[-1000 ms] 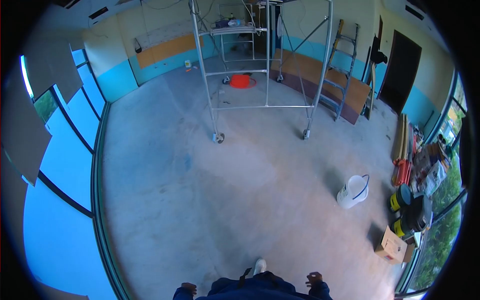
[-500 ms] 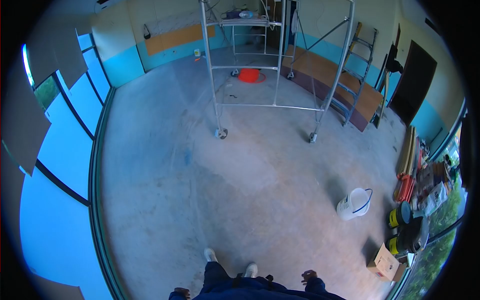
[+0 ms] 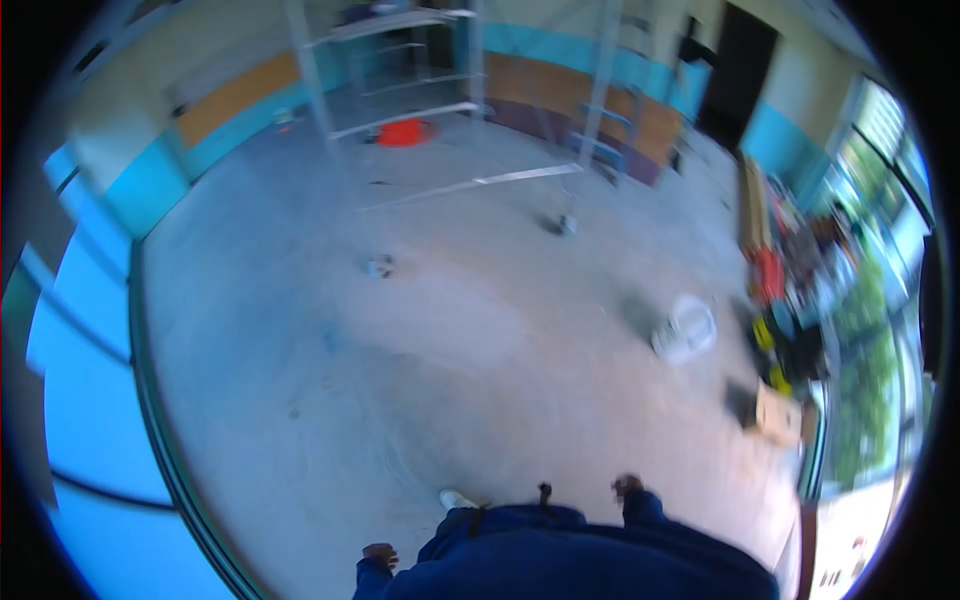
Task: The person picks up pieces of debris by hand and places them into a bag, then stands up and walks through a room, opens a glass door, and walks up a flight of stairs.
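My left hand (image 3: pixel 380 555) hangs low beside my dark blue jacket (image 3: pixel 560 560), with loosely bent fingers and nothing visible in it. On the other side, my right hand (image 3: pixel 627 488) is held a little out from my body over the bare floor; its fingers look apart and empty, though blurred. Neither hand touches anything that I can see. The nearest object ahead of my right hand is a white bucket (image 3: pixel 680 342) standing upright on the floor. One light shoe (image 3: pixel 456 498) shows below me.
A metal scaffold (image 3: pixel 530 181) on wheels stands ahead, with a red-orange object (image 3: pixel 402 132) on the floor behind it. A stepladder (image 3: pixel 603 148) leans near the far wall. Along the right are a cardboard box (image 3: pixel 776 415), dark buckets and piled materials. Window panels (image 3: pixel 80 400) line the left.
The view has swung to the right and blurred, so the scaffold and white bucket sit further left and higher. The hands stay empty at my sides.
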`<control>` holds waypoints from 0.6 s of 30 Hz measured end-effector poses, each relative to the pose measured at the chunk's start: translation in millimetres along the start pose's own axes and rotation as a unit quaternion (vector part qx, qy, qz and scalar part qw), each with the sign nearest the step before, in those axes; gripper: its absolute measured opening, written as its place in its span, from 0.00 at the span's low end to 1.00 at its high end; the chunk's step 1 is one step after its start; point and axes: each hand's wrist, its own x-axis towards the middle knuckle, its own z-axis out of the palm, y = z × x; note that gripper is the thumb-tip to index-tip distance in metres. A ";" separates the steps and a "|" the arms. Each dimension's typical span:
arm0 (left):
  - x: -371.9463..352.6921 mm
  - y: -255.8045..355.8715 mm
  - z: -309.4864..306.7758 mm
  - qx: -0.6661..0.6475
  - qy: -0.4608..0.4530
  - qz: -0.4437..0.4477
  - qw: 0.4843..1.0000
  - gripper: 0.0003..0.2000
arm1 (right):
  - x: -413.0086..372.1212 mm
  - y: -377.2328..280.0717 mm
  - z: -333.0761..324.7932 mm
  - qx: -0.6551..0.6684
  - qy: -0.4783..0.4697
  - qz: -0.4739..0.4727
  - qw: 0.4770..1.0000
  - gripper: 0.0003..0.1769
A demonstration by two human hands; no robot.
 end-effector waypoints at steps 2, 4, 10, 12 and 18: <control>20.2 25.9 -39.0 -0.066 0.015 0.070 0.995 0.11 | -28.8 -50.0 -19.9 0.446 0.089 0.177 0.873 0.18; 22.6 58.4 -62.8 -0.041 0.078 0.095 0.992 0.13 | -37.7 -81.7 -40.3 0.339 0.108 0.169 0.919 0.18; 57.0 85.4 -111.2 0.621 0.177 0.236 0.726 0.14 | -65.2 -140.1 -59.7 0.111 0.109 0.158 0.975 0.20; 88.7 80.6 -120.3 0.529 0.132 0.209 0.812 0.22 | -53.8 -129.8 -32.6 0.191 0.106 0.098 0.971 0.32; 84.1 140.7 -100.9 0.044 0.246 0.382 0.889 0.28 | -30.0 -218.6 -110.8 0.181 0.082 0.205 0.959 0.41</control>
